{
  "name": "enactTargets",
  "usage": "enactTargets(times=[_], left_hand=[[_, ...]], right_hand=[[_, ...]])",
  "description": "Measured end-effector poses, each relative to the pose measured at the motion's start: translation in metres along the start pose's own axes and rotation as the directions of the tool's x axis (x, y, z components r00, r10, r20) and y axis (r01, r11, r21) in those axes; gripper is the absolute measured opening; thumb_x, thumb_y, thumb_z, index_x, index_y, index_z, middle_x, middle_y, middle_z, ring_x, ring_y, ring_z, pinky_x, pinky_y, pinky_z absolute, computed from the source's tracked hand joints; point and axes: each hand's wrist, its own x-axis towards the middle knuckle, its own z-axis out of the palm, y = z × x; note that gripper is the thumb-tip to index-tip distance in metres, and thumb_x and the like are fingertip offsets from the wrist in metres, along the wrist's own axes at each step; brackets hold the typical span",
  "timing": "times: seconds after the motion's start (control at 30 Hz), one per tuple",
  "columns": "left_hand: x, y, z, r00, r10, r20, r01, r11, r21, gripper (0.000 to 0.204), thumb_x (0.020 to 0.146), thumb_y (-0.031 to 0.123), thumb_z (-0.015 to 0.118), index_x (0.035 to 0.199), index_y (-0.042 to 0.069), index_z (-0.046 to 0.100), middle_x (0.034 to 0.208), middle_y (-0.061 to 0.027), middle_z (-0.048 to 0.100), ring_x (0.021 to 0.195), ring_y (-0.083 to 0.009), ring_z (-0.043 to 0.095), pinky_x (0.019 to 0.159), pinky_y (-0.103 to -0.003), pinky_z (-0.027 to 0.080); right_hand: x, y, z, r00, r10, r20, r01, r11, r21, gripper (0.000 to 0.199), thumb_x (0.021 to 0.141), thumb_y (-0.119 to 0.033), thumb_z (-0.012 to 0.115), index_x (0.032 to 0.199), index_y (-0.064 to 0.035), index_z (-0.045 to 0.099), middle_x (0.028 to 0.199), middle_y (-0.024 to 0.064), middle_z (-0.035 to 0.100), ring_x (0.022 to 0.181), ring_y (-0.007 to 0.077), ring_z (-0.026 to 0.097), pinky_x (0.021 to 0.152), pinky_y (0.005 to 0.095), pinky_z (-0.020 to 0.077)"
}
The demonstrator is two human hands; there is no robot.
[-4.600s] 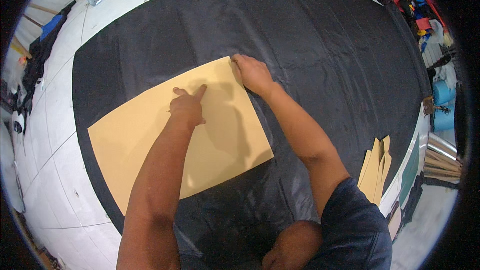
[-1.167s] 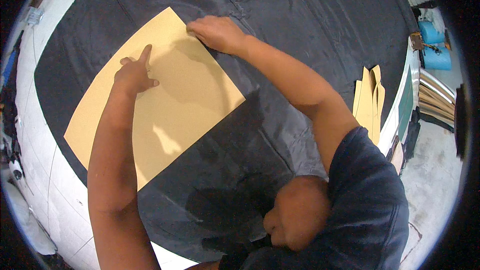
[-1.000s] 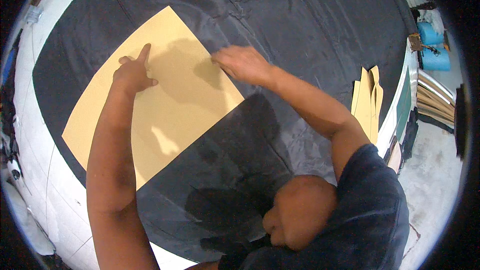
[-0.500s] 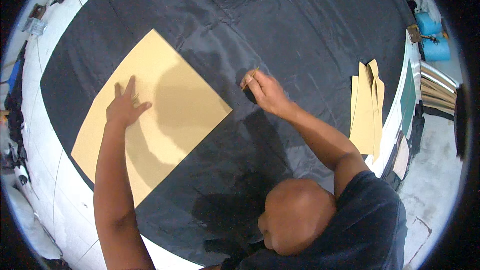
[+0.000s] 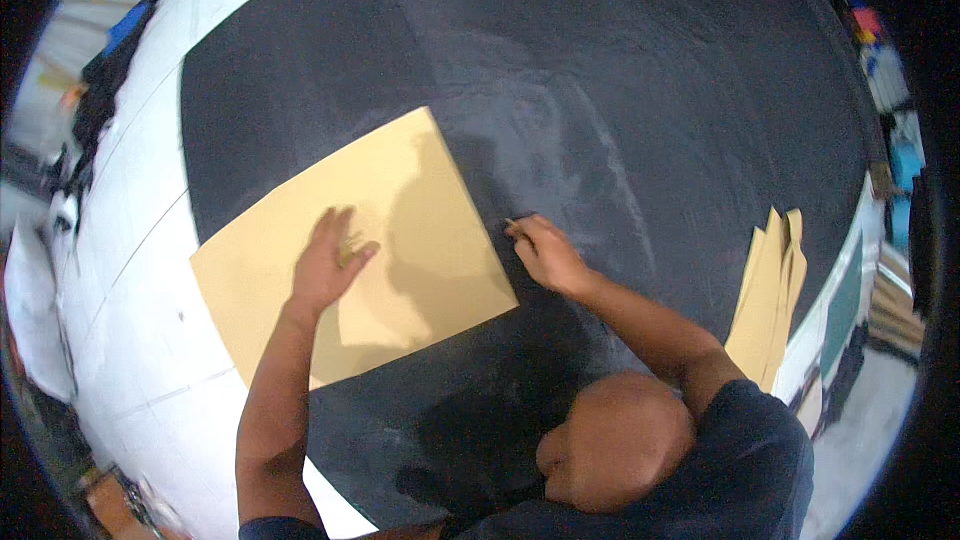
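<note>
A large tan sheet [image 5: 400, 315], like stiff paper or card, lies at an angle on the black cloth [image 5: 690, 130]. My left hand [image 5: 333, 265] is over the middle of the sheet, palm down, thumb apart and fingers stretched out; it is slightly blurred, and I cannot tell how firmly it touches. Just right of the sheet's right edge, my right hand [image 5: 552, 258] is closed in a pinch around a thin yellow pencil-like stick [image 5: 511, 223]. Only a short end of the stick shows between the fingers. Shadows fall across the sheet.
Several narrow tan pattern pieces [image 5: 762, 310] lie overlapping near the cloth's right edge. White tabletop [image 5: 150, 340] shows along the left. Beyond the table's right side are blue rolls [image 5: 905, 165] and stacked tan sheets [image 5: 895, 310]. Dark clutter [image 5: 120, 90] lines the far left.
The whole view has shifted and turned. The tan sheet looks turned clockwise. My left hand's fingers are closer together than before. My right hand is nearer the sheet's edge, still pinching the stick.
</note>
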Motion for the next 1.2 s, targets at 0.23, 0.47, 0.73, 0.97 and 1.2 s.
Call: enactTargets(times=[0.23, 0.47, 0.73, 0.97, 1.2], left_hand=[[-0.166, -0.066, -0.03, 0.928, -0.25, 0.277, 0.224, 0.967, 0.125, 0.068, 0.088, 0.047, 0.068, 0.143, 0.013, 0.046, 0.147, -0.022, 0.041, 0.122, -0.0397, 0.057, 0.096, -0.048, 0.052], [-0.288, -0.116, 0.01, 0.802, -0.57, 0.18, 0.56, 0.822, 0.104, 0.079, 0.087, 0.047, 0.069, 0.151, 0.015, 0.034, 0.151, -0.0266, 0.033, 0.123, -0.0435, 0.055, 0.096, -0.049, 0.052], [-0.297, -0.138, 0.042, 0.866, -0.464, -0.187, 0.458, 0.886, -0.076, 0.06, 0.093, 0.038, 0.064, 0.143, 0.009, 0.047, 0.141, -0.0263, 0.048, 0.129, -0.0412, 0.05, 0.104, -0.046, 0.045], [-0.303, -0.163, 0.022, 0.822, -0.489, -0.292, 0.449, 0.872, -0.196, 0.037, 0.095, 0.026, 0.062, 0.125, 0.005, 0.06, 0.115, -0.02, 0.061, 0.109, -0.0371, 0.06, 0.091, -0.044, 0.05], [-0.307, -0.183, 0.028, 0.821, -0.474, -0.318, 0.442, 0.881, -0.172, 0.035, 0.094, 0.028, 0.062, 0.121, 0.006, 0.063, 0.107, -0.0192, 0.063, 0.101, -0.0373, 0.062, 0.088, -0.045, 0.05]], right_hand=[[-0.002, -0.047, 0.011, 0.959, 0.281, 0.045, -0.25, 0.906, -0.342, 0.063, 0.076, -0.053, 0.079, 0.108, -0.0024, 0.059, 0.109, 0.018, 0.065, 0.1, 0.0348, 0.065, 0.086, 0.0459, 0.0504], [-0.002, -0.051, 0.039, 0.923, 0.383, 0.02, -0.361, 0.884, -0.297, 0.048, 0.08, -0.04, 0.078, 0.106, -0.0043, 0.06, 0.099, 0.0148, 0.066, 0.094, 0.0297, 0.066, 0.082, 0.0443, 0.0512], [0.013, -0.027, 0.034, 0.932, 0.36, 0.041, -0.355, 0.887, 0.294, 0.034, 0.09, -0.017, 0.068, 0.115, 0.0008, 0.055, 0.099, 0.01, 0.065, 0.088, 0.0206, 0.06, 0.077, 0.0383, 0.0512], [0.035, 0.004, -0.063, 0.932, 0.346, -0.113, -0.249, 0.833, 0.494, 0.038, 0.099, -0.018, 0.06, 0.13, 0.0021, 0.056, 0.118, 0.0116, 0.064, 0.103, 0.0217, 0.064, 0.09, 0.0341, 0.0514], [0.038, 0.07, -0.12, 0.933, 0.279, -0.229, -0.18, 0.91, 0.373, 0.043, 0.097, -0.018, 0.064, 0.134, 0.0004, 0.053, 0.12, 0.0123, 0.065, 0.104, 0.0217, 0.064, 0.089, 0.0333, 0.0518]])
